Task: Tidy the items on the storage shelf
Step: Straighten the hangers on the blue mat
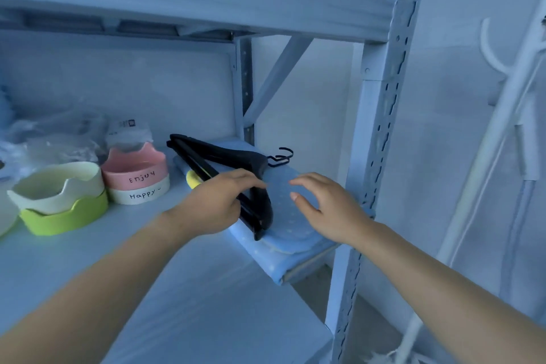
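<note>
Left hand (215,201) grips the black hangers (224,154) lying on the folded blue cloth (279,204); right hand (323,208) hovers slack-fingered above that cloth. It overhangs the shelf (177,275) edge, so a hard tug could drag it off

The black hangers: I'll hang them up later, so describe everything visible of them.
The black hangers are a small stack, plastic-looking, with broad shoulders, straight bottom bars and thin dark hooks pointing toward the rack's right side. They lie on a blue dotted folded cloth on the shelf. The left hand grips their near corner; the right hand hovers open beside them.
</note>
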### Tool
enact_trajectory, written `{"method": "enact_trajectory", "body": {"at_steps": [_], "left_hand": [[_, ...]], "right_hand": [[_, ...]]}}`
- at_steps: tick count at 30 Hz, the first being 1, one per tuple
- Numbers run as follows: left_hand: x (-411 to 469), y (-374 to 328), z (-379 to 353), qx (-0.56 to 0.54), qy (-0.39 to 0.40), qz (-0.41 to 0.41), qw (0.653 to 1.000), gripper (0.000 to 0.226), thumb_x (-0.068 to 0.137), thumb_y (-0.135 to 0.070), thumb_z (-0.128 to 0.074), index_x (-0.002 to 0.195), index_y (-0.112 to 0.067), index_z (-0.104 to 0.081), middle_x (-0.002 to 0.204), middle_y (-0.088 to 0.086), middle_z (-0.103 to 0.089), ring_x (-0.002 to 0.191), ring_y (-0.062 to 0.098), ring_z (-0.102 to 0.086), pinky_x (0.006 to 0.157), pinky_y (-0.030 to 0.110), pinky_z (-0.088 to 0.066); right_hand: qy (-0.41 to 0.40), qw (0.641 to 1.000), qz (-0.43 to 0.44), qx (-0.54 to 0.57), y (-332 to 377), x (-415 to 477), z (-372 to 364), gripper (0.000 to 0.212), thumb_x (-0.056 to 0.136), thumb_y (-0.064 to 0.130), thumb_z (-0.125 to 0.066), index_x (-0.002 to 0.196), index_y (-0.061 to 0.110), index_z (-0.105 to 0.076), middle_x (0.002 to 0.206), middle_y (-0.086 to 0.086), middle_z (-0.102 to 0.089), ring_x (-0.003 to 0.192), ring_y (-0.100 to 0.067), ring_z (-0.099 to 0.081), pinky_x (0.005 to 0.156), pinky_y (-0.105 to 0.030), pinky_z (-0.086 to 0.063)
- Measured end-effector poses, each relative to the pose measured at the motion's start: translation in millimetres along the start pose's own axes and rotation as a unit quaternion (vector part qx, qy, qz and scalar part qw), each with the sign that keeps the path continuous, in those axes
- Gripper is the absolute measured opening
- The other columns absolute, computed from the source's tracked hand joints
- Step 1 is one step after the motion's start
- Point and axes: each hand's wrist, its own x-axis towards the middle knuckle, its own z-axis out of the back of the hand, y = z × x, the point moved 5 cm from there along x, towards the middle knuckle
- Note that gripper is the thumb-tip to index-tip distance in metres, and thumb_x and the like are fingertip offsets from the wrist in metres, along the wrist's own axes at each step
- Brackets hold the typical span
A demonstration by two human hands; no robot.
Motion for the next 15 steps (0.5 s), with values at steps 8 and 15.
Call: {"method": "enact_trajectory", "body": {"at_steps": [8, 15], "left_hand": [[-8.2, -50.3, -22.0, 0.044, -0.107, 0.132, 0.984, 0.034, 0.096, -0.034, -0.042, 0.122, -0.022, -0.058, 0.128, -0.007, -0.050, 0.120, 0.012, -0.044, 0.099, 0.028, -0.038], [-12.3, -88.6, -37.4, 0.142, -0.149, 0.164, 0.965, 0.032, 0.091, -0.037, -0.052, 0.119, -0.023, -0.061, 0.134, -0.003, -0.046, 0.128, 0.016, -0.039, 0.110, 0.046, -0.028]], "right_hand": [[0.081, 0.992, 0.087, 0.046, -24.9, -1.4, -18.9, 0.041, 0.097, 0.040, -0.038, 0.133, 0.022, -0.047, 0.136, 0.010, -0.046, 0.121, -0.011, -0.046, 0.099, -0.035, -0.041], [0.091, 0.988, 0.119, 0.042, -38.0, -13.0, -21.9, 0.045, 0.098, 0.044, -0.030, 0.134, 0.023, -0.046, 0.138, 0.009, -0.046, 0.125, -0.012, -0.044, 0.096, -0.031, -0.042]]}}
